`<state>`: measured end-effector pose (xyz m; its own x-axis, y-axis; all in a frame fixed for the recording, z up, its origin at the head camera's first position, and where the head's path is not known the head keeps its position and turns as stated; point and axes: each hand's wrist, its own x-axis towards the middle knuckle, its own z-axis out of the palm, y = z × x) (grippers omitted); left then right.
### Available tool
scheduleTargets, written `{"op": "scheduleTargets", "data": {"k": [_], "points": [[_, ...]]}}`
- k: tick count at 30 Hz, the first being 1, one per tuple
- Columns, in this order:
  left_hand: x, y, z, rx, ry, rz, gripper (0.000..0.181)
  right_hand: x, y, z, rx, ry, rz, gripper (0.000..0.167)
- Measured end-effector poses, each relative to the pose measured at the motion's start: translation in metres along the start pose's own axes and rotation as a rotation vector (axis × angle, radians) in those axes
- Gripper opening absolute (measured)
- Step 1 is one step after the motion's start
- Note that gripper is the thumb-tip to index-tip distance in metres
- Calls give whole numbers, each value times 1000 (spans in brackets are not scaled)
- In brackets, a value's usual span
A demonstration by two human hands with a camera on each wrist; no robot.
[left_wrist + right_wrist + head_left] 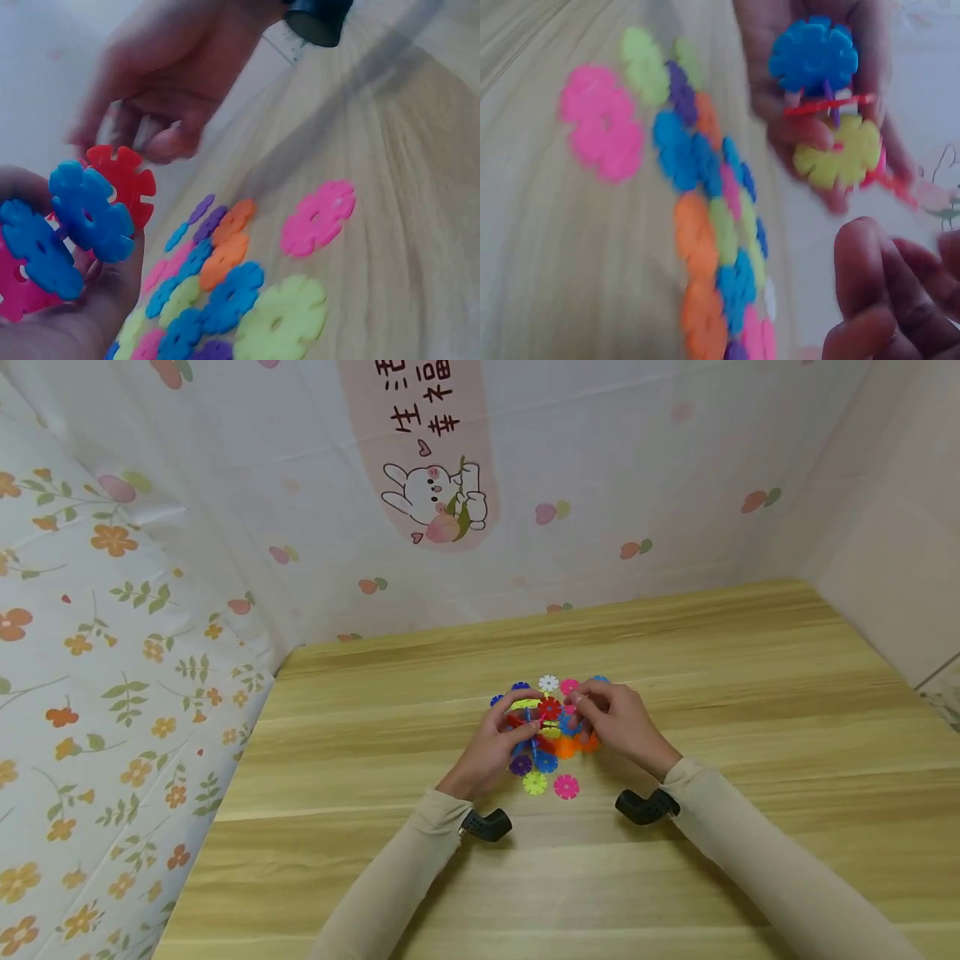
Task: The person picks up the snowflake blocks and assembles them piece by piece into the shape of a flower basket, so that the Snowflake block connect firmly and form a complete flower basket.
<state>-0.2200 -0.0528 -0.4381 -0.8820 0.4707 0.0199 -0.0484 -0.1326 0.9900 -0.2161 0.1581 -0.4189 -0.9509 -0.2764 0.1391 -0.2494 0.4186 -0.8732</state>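
Note:
My left hand grips a joined cluster of notched plastic snowflake discs above the table. In the left wrist view the cluster shows a blue disc, a red disc and part of a pink disc. The right wrist view adds a yellow disc on the same cluster. Just to the right of the cluster is my right hand, its fingers loosely bent and slightly blurred. No disc shows between those fingers in the right wrist view, and they stand apart from the cluster there.
Loose discs lie below the hands on the wooden table, among them a pink disc, a yellow-green disc and a white disc. Black wrist cameras stick out from the sleeves. Behind the table hangs a printed curtain.

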Motion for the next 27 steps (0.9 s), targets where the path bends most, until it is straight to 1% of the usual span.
{"op": "scheduleTargets", "data": {"k": [2,3,5,6,9,11,14,17,19,21,27], "points": [[-2,0,-3,-26,28,-9,37,-2,6,0,-124,-30,-10,12],[-3,1,-5,-39,35,-14,37,-3,8,0,-206,-48,-13,10],[-4,2,-6,-65,32,-14,37,-4,12,1,-382,-91,-24,14],[-4,2,-7,-58,32,-14,36,-5,13,2,-453,-115,-27,16],[-4,1,-7,-25,26,7,32,-6,11,4,-586,-155,-13,23],[-3,-1,-7,-21,16,20,30,-6,11,5,-626,-160,-21,24],[-3,-3,-7,-29,13,28,28,-5,12,6,-619,-158,-25,25],[-3,-3,-6,-31,16,14,27,-4,15,7,-582,-172,-23,25],[-4,-2,-6,-15,32,6,26,-3,16,6,-543,-180,-21,24],[-5,-1,-6,-15,32,0,27,-3,17,5,-495,-181,-23,21],[-5,-1,-5,-63,44,11,28,-2,13,3,-335,-167,-24,13]]}}
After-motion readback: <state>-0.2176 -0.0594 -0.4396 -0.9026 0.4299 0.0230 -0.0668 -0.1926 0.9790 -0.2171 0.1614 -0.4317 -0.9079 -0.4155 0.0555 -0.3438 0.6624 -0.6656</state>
